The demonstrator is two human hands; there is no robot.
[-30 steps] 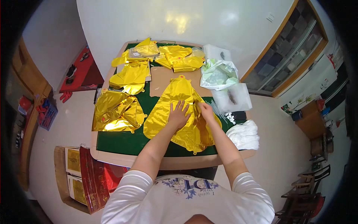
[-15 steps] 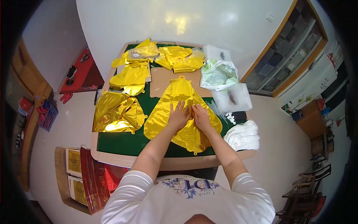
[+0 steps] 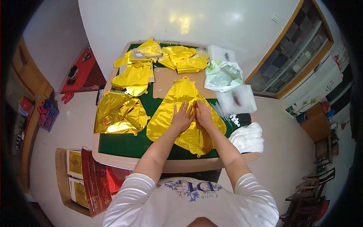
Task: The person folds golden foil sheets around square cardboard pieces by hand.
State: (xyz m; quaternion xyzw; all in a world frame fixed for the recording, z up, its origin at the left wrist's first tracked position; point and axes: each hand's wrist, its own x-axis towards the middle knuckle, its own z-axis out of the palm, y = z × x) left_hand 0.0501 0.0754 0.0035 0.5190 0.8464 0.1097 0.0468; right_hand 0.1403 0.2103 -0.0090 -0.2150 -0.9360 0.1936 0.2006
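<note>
Sheet of tapered gold foil (image 3: 192,136): right hand (image 3: 204,113), moved in from sheet's right side, now flat beside spread left hand (image 3: 182,116), both on middle, neither clamped.

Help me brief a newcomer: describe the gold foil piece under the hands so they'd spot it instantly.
Find the green-topped table, then its cardboard sheet. The gold foil piece overlaps that sheet's near edge, under the left hand and right hand. Unlike the crumpled foil at left, it's spread out.
</note>
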